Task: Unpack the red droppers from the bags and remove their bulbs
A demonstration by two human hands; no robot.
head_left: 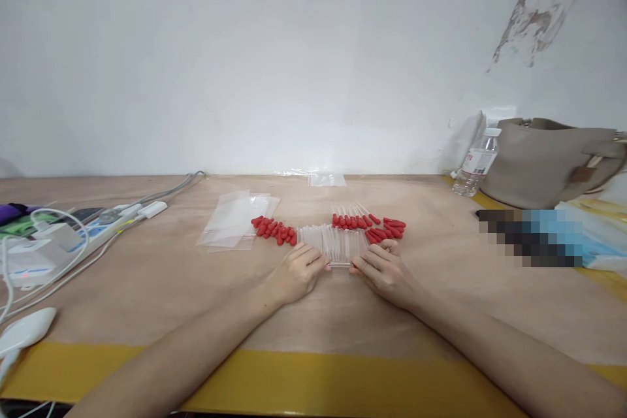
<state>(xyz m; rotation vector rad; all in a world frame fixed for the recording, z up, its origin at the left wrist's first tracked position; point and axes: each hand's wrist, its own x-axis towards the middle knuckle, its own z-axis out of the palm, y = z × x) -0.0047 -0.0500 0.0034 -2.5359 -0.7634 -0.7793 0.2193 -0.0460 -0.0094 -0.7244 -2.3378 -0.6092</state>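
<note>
A row of clear glass dropper tubes (329, 241) lies on the wooden table in front of me. My left hand (298, 270) and my right hand (381, 268) rest at the row's near edge, fingertips pinching one clear tube (341, 264) between them. Loose red rubber bulbs (273, 229) lie in a pile to the left of the tubes. Behind and to the right lie droppers fitted with red bulbs (372, 222).
Clear plastic bags (235, 219) lie left of the bulbs, another bag (326, 179) by the wall. A power strip with cables (88, 228) sits at the far left. A water bottle (475, 163) and grey handbag (543, 160) stand at the right. Yellow tape (313, 379) edges the table.
</note>
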